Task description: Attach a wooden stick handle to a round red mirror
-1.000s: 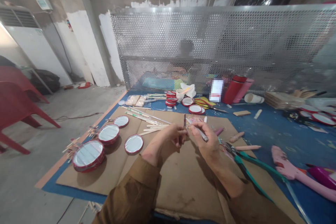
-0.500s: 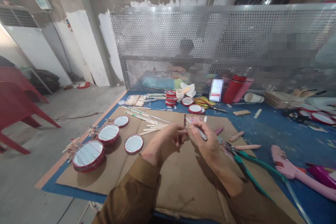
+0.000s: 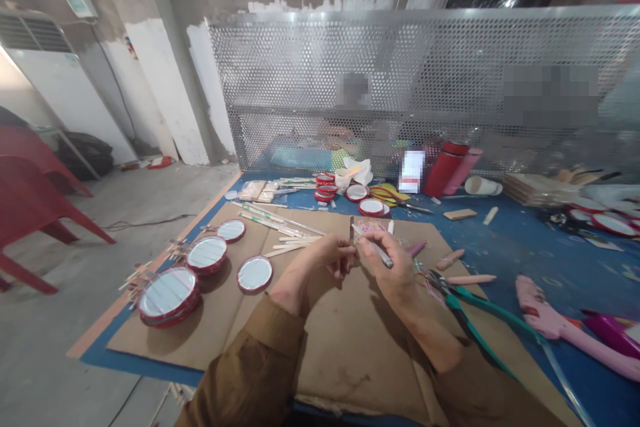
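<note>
My left hand [image 3: 320, 267] is closed in a pinch on a thin upright stick [image 3: 352, 230] above the brown cardboard sheet [image 3: 345, 340]. My right hand [image 3: 393, 267] is closed round a slim grey knife [image 3: 375, 250], whose tip points up-left toward the stick. The two hands nearly touch at the fingertips. Both forearms wear brown sleeves.
Round red-rimmed mirrors [image 3: 167, 293] lie at the left with wooden sticks [image 3: 280, 230] behind them. Green-handled pliers [image 3: 465, 310], pink sticks [image 3: 470, 280] and a pink glue gun [image 3: 560, 327] lie to the right. A perforated metal screen [image 3: 425, 87] stands behind, with a person beyond it.
The hands stay almost still; the knife in my right hand has shifted very slightly up-left.
</note>
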`<control>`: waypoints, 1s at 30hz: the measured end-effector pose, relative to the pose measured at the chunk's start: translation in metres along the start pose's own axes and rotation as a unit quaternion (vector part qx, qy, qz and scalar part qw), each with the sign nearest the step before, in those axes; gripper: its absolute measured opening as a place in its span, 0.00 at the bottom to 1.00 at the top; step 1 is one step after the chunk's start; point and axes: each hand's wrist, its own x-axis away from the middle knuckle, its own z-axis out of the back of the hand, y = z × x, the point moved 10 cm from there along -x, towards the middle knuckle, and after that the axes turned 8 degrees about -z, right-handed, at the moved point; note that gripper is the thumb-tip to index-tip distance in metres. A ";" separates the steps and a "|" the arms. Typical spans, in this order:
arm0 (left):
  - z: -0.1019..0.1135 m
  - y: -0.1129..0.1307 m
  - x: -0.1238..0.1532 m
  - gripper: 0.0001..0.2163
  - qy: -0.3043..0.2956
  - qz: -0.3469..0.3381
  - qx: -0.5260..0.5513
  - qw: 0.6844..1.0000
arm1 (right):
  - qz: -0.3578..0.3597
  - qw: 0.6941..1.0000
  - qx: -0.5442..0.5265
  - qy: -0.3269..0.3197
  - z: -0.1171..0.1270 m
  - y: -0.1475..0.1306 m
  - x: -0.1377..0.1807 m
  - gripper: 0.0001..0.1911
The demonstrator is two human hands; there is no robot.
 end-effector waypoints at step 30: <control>-0.003 0.016 0.008 0.21 0.001 0.003 0.039 0.999 | 0.015 1.000 0.008 0.012 0.005 -0.004 0.001 0.09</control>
